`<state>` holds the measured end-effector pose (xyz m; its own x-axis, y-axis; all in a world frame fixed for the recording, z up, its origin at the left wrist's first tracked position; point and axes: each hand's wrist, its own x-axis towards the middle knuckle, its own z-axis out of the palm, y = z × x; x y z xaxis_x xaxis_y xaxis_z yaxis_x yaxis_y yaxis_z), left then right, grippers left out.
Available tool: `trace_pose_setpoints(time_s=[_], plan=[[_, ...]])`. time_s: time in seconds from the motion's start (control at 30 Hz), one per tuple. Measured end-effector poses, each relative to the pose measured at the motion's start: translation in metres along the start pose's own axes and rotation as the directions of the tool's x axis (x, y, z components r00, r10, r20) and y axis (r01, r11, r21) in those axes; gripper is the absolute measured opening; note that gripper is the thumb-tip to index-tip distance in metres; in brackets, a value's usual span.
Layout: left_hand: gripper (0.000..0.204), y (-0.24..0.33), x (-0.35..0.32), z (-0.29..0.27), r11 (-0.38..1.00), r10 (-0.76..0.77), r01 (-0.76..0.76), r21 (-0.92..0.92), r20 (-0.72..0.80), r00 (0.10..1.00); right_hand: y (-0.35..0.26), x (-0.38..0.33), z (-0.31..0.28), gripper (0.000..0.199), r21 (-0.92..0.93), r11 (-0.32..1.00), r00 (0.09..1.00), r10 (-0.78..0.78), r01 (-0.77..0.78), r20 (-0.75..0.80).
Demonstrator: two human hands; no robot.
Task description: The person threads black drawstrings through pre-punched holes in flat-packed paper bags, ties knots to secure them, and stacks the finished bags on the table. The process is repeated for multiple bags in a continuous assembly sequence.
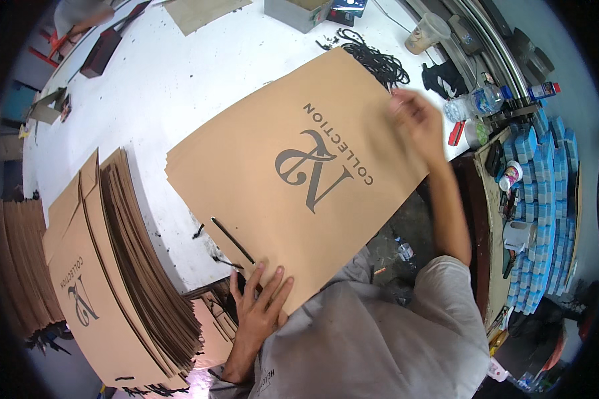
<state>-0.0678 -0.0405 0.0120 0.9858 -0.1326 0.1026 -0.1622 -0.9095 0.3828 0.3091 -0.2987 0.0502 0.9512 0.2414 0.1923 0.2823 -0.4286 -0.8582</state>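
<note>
A flat brown kraft paper bag [246, 173] with a dark printed logo lies tilted across the white table's near side and over my lap. My left hand [261, 307] rests on its lower left corner, fingers spread, just below a black cord [233, 239] threaded through the bag. Beyond the bag's right side, my right hand [418, 123] is raised with its fingers curled and pinched together. Its fingertips meet the end of a bundle of black cords [376, 60]; what they hold is too small and blurred to make out.
A stack of brown bags [130, 246] stands at the left, with another stack [23, 266] farther left. A grey box [293, 14], a plastic cup [427, 33] and a water bottle [476, 103] sit toward the back. Blue-and-white packs [536, 219] pile up at the right.
</note>
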Motion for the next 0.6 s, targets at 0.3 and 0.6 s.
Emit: trace_pose_setpoints(time_s=[0.3,0.6], plan=[[0.034,-0.016,0.077,-0.114,0.768,-0.194,-0.457,-0.449,-0.843,0.502,0.216,0.126,-0.079,0.028,-0.609,0.777,0.983,0.068,-0.159,-0.17],[0.055,-0.086,0.114,-0.131,0.187,-0.815,-0.29,-0.939,-0.313,0.488,0.188,0.139,-0.079,0.021,-0.149,0.988,0.92,-0.095,0.041,-0.38]])
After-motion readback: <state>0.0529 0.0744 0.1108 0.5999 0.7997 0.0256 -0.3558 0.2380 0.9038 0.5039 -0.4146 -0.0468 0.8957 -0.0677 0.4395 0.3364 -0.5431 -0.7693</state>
